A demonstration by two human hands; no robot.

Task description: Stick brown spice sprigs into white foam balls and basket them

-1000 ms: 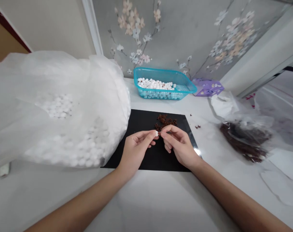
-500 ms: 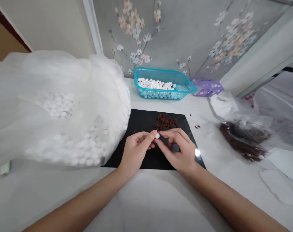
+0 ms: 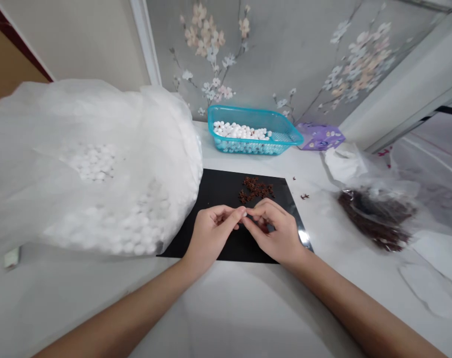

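Note:
Over the black mat, a small white ball (image 3: 244,214) is pinched at the tips of my left hand (image 3: 213,233), mostly covered by the fingers. My right hand (image 3: 276,229) closes on the same ball from the right, thumb and forefinger touching it. Whether the right fingertips also hold a tiny brown piece is hidden. Just beyond my hands, a pile of small dark brown star-shaped pieces (image 3: 256,189) lies on the black mat (image 3: 220,186).
A big translucent bag of white balls (image 3: 136,219) fills the left side. Behind the mat stands a blue basket (image 3: 248,147) with white balls, beside a purple packet (image 3: 320,136). At right lies a clear bag of brown pieces (image 3: 378,219). Two loose brown pieces (image 3: 305,196) lie nearby.
My right fingers have closed in on the ball, and less of it shows now. My left hand has shifted very slightly right. The view has moved a little.

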